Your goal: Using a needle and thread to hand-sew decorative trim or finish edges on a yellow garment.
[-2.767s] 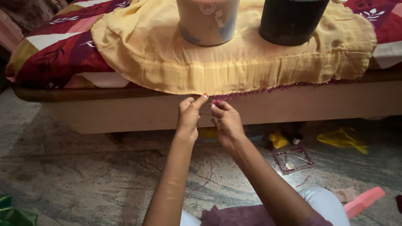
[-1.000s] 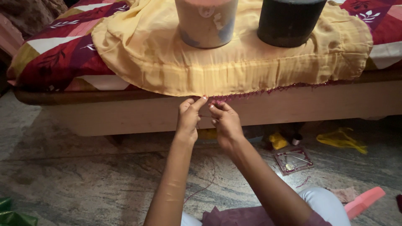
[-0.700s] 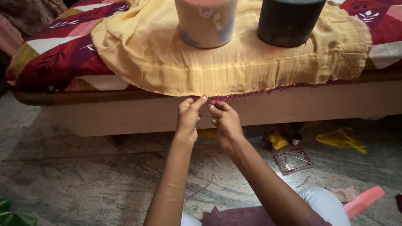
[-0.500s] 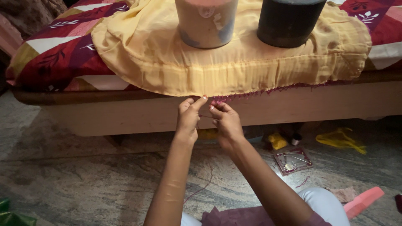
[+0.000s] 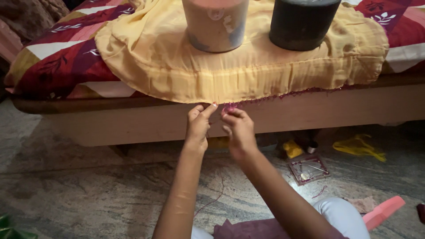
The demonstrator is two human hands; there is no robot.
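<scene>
Below the bed (image 5: 133, 126), left hand (image 5: 198, 128) and right hand (image 5: 238, 130) pinch the yellow cloth (image 5: 248, 75) hem; excess pull would likely topple its containers.

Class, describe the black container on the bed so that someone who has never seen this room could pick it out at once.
Start at the bed with its red patterned cover, then find the yellow cloth spread over its front edge. Two round containers stand on that cloth; the black container is the right-hand one. It is plain and dark, while its neighbour, the pink container, is pale and blotchy.
</scene>
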